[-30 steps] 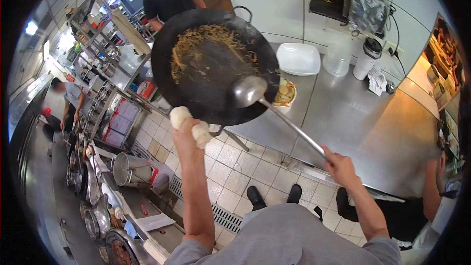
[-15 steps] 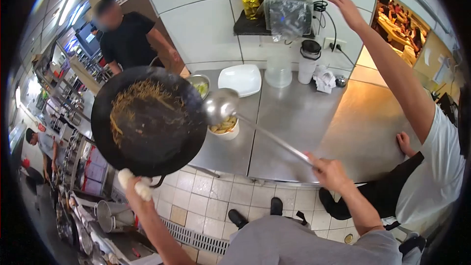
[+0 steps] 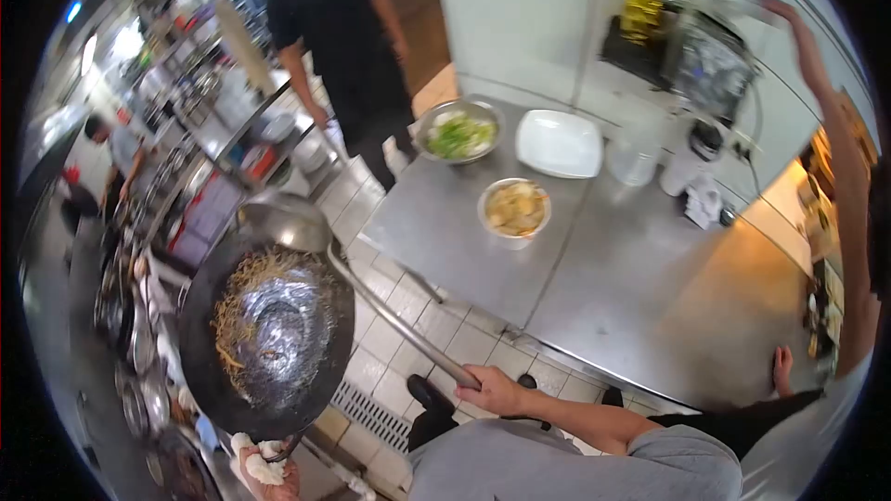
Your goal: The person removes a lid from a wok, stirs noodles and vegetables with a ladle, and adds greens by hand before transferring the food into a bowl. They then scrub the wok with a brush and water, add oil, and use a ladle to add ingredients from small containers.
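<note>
A black wok (image 3: 199,334) is tilted off to my left, strands like noodles and dark bits clinging to its shiny inner face. My left hand (image 3: 280,482) grips its handle through a folded white cloth (image 3: 264,466). A long metal ladle (image 3: 293,225) stretches across the wok's upper right, its bowl overlapping the rim in this view. The fingers of my right hand (image 3: 494,391) wrap round the end of the ladle's handle. On the steel counter, a white tub (image 3: 513,241) holds yellowish food pieces.
The steel counter (image 3: 436,237) also bears a metal bowl (image 3: 422,134) of chopped greens and a white dish (image 3: 559,144). A person in black (image 3: 339,32) stands beyond. At right, another person's arm (image 3: 817,70) is raised. Cookware and shelving line the left.
My view has turned left, toward the cooking side. Wok and ladle have moved away from the counter; the ladle's bowl now overlaps the wok's upper edge instead of the tub.
</note>
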